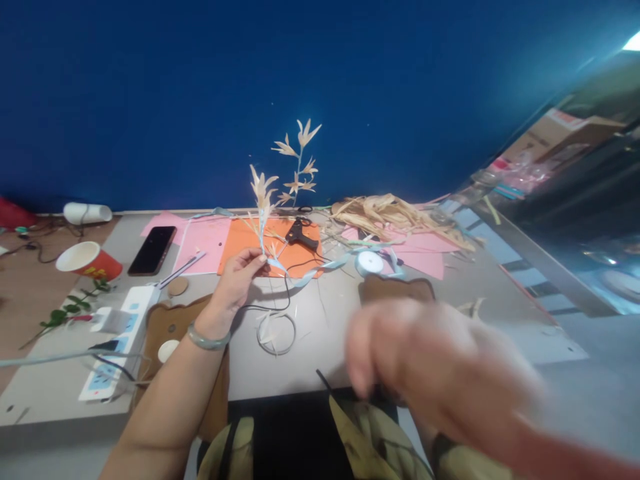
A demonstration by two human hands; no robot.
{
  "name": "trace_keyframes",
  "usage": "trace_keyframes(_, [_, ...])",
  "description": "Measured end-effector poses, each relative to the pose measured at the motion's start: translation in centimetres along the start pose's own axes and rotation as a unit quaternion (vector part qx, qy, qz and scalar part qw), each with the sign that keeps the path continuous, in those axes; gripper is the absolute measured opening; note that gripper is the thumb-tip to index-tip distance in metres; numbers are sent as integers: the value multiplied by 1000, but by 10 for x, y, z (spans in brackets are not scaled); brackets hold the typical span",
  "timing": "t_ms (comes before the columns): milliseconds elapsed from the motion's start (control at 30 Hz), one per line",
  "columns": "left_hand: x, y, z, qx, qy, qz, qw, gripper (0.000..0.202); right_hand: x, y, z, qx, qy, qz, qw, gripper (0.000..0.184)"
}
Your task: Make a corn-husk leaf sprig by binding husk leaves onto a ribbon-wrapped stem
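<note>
**Pale flower [263,190] pinched upright in the left hand [243,272]**

The flower's light-blue stem is held between the thumb and fingers of the left hand, above the near edge of an orange sheet [240,247]. Taking that grip as the clock's centre, a stalk of several blooms [300,160] stands at one o'clock against a blue wall [200,100]. A black glue gun [303,237] lies on the sheet at two. Light-blue ribbon [325,265] trails towards three, where a white spool [371,262] sits; beyond, between two and three, is a heap of dry husks [390,217]. A thin ring [277,335] lies on the worktop [320,320] between five and six. The right hand [425,353] is at four, nearest the camera; it is badly blurred, so I cannot tell whether its fingers hold anything. A power strip [133,317] lies at eight, and a dark phone [153,250] and a red paper cup [103,262] at nine.
</note>
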State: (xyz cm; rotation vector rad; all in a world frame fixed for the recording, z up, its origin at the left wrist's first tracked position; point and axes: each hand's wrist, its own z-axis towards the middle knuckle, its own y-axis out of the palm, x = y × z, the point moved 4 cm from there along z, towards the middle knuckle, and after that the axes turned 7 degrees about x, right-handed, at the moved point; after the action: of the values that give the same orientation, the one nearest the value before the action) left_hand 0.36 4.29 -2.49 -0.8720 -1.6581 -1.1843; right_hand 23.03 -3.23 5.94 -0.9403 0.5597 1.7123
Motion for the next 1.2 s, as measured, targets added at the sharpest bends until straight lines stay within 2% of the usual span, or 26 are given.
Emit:
trace_keyframes(67, [1,1,-1,-10,-1,0,1000,29,-2,7,43,27,-6,-17,999,36])
trace_keyframes(100, [1,1,-1,-18,-1,2,1000,28,5,9,62,66,7,-39,997,36])
trace_keyframes(200, [2,3,-2,-45,3,13,999,27,56,26,97,7,116,-124,986,30])
trace_keyframes(267, [3,3,-2,-60,8,20,998,27,91,35,100,-71,171,-132,974,32])
trace_keyframes(333, [3,4,-2,-71,6,24,997,28,118,40,95,-135,218,-88,963,37])
trace_keyframes(433, [3,5,-2,-76,-8,25,997,28,135,43,84,-180,285,-15,941,42])
trace_keyframes(533, [1,5,-2,-74,-22,32,997,26,136,45,80,-195,341,27,919,43])
trace_keyframes(600, [0,5,-2,-75,-21,40,996,26,136,44,79,-195,353,36,915,43])
trace_keyframes(700, [-1,6,-1,-69,-7,57,996,26,138,40,80,-172,328,-1,929,43])
trace_keyframes(900, [-2,6,-1,-55,10,77,995,27,135,35,77,-79,280,-69,954,36])
trace_keyframes(1200, [0,6,-3,-56,-5,70,996,30,117,39,73,-39,244,-96,964,28])
